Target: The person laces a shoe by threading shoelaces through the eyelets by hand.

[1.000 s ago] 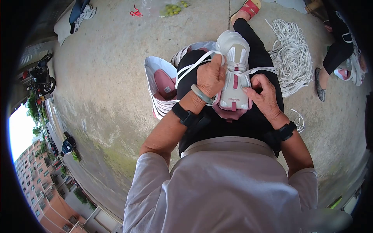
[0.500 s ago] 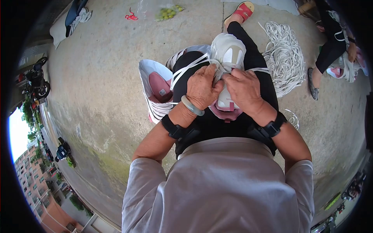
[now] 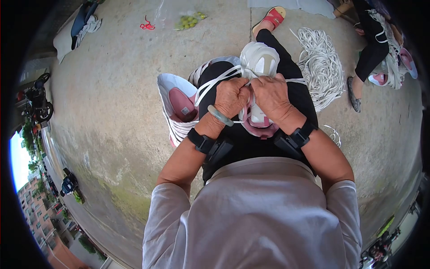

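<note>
A white sneaker (image 3: pixel 258 54) with a pink collar lies on my lap, toe pointing away from me. White shoelaces (image 3: pixel 218 81) run from it across my left thigh. My left hand (image 3: pixel 230 97) is closed at the left side of the lacing, fingers pinching a lace. My right hand (image 3: pixel 271 96) is closed over the shoe's tongue, almost touching the left, and grips lace at the same place. The fingertips and the lace ends between them are mostly hidden. Another strand crosses my right thigh.
Left of my leg stands a white bag (image 3: pixel 165 85) with pink insole-like pieces. A large heap of white laces (image 3: pixel 321 67) lies on the concrete at right. Further off are red cord (image 3: pixel 147 25), a bag of green fruit (image 3: pixel 190 20) and another person's leg (image 3: pixel 371 56) beside more shoes.
My right hand has moved left across the shoe, closer to my left hand, and now covers more of the lacing. The view has shifted slightly.
</note>
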{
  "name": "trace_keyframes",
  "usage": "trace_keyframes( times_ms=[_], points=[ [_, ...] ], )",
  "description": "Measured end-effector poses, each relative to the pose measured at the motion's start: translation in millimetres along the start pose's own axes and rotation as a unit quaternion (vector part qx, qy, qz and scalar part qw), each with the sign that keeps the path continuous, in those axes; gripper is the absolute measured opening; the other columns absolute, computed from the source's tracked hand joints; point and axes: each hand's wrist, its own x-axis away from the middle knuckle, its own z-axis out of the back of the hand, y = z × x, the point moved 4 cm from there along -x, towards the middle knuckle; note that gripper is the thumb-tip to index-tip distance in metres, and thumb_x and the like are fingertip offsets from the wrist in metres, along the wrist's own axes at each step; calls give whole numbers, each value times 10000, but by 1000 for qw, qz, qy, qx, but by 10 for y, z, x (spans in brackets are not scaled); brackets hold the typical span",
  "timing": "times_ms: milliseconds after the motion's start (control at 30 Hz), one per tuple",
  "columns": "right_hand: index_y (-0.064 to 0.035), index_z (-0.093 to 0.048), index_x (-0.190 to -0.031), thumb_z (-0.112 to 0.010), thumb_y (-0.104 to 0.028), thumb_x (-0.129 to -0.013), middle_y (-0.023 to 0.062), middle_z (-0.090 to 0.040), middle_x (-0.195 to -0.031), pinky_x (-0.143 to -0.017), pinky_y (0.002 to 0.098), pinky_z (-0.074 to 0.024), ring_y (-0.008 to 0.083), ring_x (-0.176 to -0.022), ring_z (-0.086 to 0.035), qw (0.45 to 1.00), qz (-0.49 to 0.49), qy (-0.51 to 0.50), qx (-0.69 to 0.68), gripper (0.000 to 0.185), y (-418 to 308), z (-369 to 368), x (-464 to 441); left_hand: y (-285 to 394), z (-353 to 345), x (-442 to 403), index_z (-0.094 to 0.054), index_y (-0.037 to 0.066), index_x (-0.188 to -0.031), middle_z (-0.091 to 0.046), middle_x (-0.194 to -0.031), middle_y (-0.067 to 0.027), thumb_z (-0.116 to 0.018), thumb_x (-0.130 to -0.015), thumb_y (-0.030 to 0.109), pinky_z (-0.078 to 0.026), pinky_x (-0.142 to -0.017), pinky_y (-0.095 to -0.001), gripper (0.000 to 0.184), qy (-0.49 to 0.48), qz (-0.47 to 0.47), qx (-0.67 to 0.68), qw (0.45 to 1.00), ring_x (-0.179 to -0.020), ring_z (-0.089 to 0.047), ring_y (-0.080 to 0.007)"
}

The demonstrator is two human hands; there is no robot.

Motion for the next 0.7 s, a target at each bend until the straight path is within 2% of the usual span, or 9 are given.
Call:
trace_keyframes(
  times_ms=[200, 233, 300, 400, 500, 533, 600, 667, 700],
  points=[
    [-70, -551, -716, -548, -87, -671, 83, -594, -686, -628, 340, -385, 204, -647, -589, 991, 12, -114, 66, 48, -124, 58, -117, 102, -66, -2, -583, 43, -910, -571, -685, -162, -517, -720, 140, -469, -591, -412, 223, 29, -7, -102, 994, -652, -562, -358],
    [-70, -551, -716, -548, -87, -671, 83, -594, -686, -628, 340, -385, 204, -647, -589, 991, 13, -112, 67, 48, -132, 127, -98, 135, -89, 21, -578, 44, -893, -579, -738, -159, -521, -728, 150, -476, -608, -410, 205, -38, 35, -162, 985, -696, -570, -345],
    [-75, -548, -709, -544, -79, -669, 84, -583, -660, -623, 350, -391, 214, -644, -588, 994, 19, -85, 62, 40, -145, 300, 29, 210, -162, 83, -575, 41, -907, -579, -761, -159, -513, -729, 140, -479, -617, -408, 213, -12, 23, -203, 979, -721, -572, -338],
    [-80, -546, -715, -522, -99, -714, 89, -573, -635, -579, 387, -406, 234, -635, -586, 988, -45, -143, 50, 31, 176, 472, 596, 250, -166, 122, -560, 23, -966, -572, -816, -165, -495, -730, 108, -485, -647, -401, 260, -6, 29, -256, 966, -788, -570, -328],
    [-75, -555, -740, -516, -101, -736, 185, -551, -658, -554, 455, -430, 371, -644, -551, 952, -280, -118, -35, 47, 1049, 700, 1742, 219, -164, 143, -545, 8, -967, -556, -839, -175, -486, -721, 87, -485, -653, -397, 265, -29, 51, -255, 965, -798, -561, -333],
    [-64, -574, -753, -518, -134, -743, 186, -576, -698, -584, 449, -449, 369, -670, -566, 937, -309, -155, 43, 89, 1468, 686, 2350, 225, -163, 146, -545, 8, -967, -556, -839, -175, -486, -721, 87, -485, -653, -397, 265, -28, 51, -253, 966, -798, -561, -333],
    [-50, -591, -765, -537, -248, -774, 167, -610, -794, -667, 444, -477, 347, -781, -589, 818, -466, -283, 182, 206, 2183, 749, 3641, 235, -175, 139, -541, 12, -955, -555, -831, -173, -491, -716, 88, -484, -648, -401, 256, -37, 53, -260, 963, -797, -560, -334],
    [-60, -593, -787, -558, -281, -767, 166, -609, -839, -687, 455, -471, 338, -804, -590, 732, -564, -306, 228, 224, 2430, 952, 4501, 216, -193, 138, -538, 20, -954, -553, -829, -171, -493, -703, 81, -483, -640, -406, 262, -35, 54, -263, 963, -797, -558, -335],
    [-77, -594, -796, -562, -276, -758, 164, -607, -845, -691, 448, -470, 341, -801, -587, 732, -585, -279, 212, 205, 2358, 1027, 4519, 229, -186, 144, -540, 24, -949, -556, -826, -173, -495, -716, 91, -482, -642, -410, 247, -24, 47, -258, 965, -788, -560, -337]
  ],
)
